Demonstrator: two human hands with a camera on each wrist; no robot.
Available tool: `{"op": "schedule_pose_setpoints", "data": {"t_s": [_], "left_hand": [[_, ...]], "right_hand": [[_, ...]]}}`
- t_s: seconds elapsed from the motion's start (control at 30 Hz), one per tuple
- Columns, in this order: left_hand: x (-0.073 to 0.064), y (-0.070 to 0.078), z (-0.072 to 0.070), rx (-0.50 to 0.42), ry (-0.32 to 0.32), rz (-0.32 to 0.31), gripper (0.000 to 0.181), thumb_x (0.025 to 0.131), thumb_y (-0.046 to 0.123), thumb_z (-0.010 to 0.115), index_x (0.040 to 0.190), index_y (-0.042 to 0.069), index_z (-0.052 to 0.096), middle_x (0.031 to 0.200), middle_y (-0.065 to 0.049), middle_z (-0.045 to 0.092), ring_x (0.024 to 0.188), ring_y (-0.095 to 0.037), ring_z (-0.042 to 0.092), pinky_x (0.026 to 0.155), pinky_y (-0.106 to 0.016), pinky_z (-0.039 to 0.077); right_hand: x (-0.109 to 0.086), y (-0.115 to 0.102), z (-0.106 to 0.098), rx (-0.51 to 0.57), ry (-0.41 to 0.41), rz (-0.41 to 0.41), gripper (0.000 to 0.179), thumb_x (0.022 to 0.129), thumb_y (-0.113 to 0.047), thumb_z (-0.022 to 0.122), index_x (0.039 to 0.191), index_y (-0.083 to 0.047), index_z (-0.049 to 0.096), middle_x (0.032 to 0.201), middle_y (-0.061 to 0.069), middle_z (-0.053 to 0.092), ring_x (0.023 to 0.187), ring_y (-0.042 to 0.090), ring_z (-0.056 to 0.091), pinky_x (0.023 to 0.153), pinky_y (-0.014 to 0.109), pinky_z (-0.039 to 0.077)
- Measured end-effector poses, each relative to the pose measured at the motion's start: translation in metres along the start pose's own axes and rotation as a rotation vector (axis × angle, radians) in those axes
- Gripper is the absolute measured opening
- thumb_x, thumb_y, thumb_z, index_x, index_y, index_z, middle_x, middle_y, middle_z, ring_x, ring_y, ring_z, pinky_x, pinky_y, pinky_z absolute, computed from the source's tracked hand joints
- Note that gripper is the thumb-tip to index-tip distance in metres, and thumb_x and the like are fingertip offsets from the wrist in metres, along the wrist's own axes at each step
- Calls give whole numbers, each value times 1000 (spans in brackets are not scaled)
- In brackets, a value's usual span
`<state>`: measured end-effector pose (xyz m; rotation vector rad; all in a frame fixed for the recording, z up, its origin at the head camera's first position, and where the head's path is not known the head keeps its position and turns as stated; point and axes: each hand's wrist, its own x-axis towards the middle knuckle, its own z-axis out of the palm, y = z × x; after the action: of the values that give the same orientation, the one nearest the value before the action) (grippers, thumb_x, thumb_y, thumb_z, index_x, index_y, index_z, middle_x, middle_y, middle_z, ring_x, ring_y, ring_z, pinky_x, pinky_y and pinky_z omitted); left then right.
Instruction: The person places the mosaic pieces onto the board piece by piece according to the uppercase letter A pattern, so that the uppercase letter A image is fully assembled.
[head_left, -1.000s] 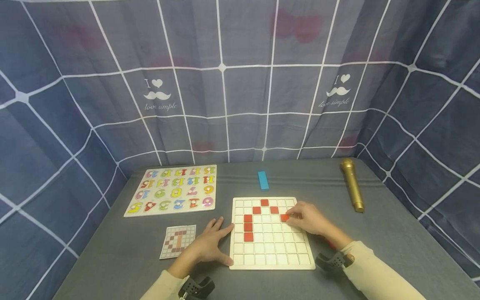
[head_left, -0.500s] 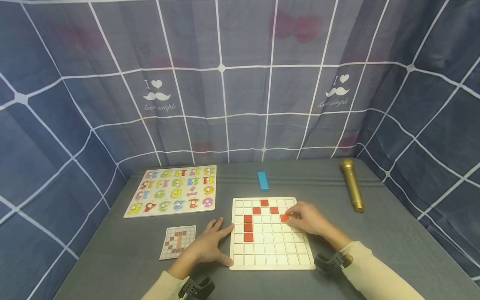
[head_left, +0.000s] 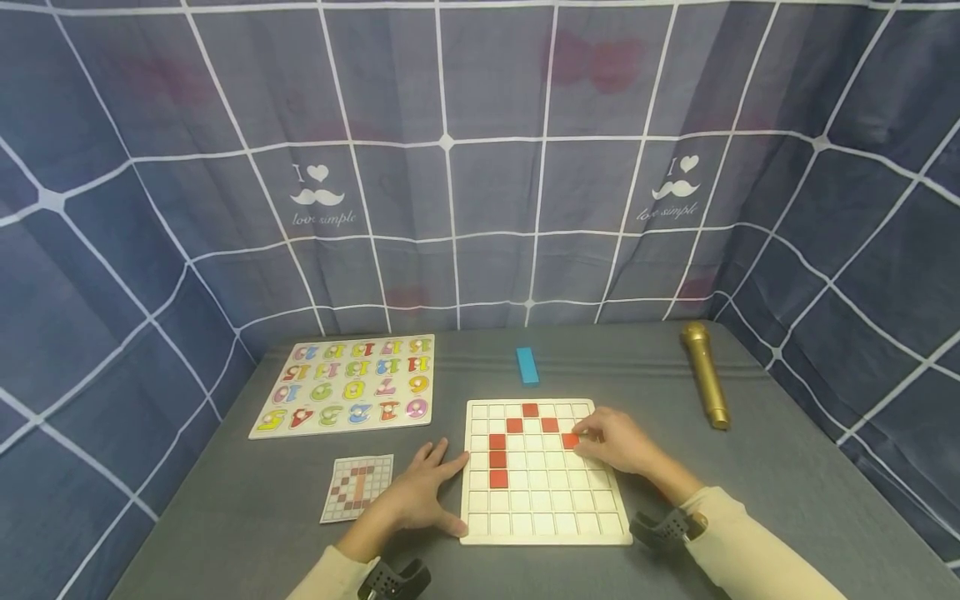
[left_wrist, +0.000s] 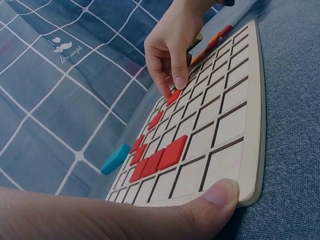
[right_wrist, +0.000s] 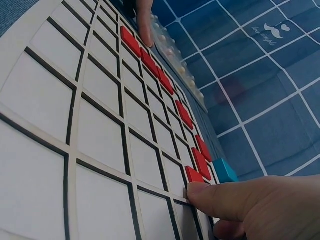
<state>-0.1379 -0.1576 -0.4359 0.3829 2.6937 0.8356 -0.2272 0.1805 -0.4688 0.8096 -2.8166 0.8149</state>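
A pale wooden grid board [head_left: 547,502] lies at the middle of the table, several red square tiles [head_left: 498,459] set in its cells in a bent line. My right hand [head_left: 621,443] is at the board's far right part, thumb and fingers pinching another red tile [left_wrist: 173,97] at its cell. On the left side of the board rests my left hand [head_left: 420,493], fingers spread, its thumb [left_wrist: 222,194] against the near corner. The right wrist view shows the pinched tile partly covered by the right thumb [right_wrist: 220,201].
A pattern card [head_left: 356,489] lies left of the left hand, with a number puzzle board [head_left: 341,387] behind it. Past the grid board is a blue block [head_left: 527,366]; a gold microphone-like cylinder [head_left: 705,375] lies far right. Red and orange pieces [left_wrist: 212,42] lie beyond the board's right side.
The head view has tipped up slightly, so the table sits a little lower in it. Both hands keep their places on the board.
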Motion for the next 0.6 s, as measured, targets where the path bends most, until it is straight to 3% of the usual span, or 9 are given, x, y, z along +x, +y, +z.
{"op": "schedule_pose_setpoints", "data": {"t_s": [0.6], "left_hand": [[0,3,-1,16,-6,-28,102,60,31,92,148,14,45,163,-23,20,150,-50,11,105,-76,27]], "right_hand": [[0,1,-1,-19,3,-27,23,81,-18,78,100,-6,74,83,-1,66,73,7,53,63,19,43]]}}
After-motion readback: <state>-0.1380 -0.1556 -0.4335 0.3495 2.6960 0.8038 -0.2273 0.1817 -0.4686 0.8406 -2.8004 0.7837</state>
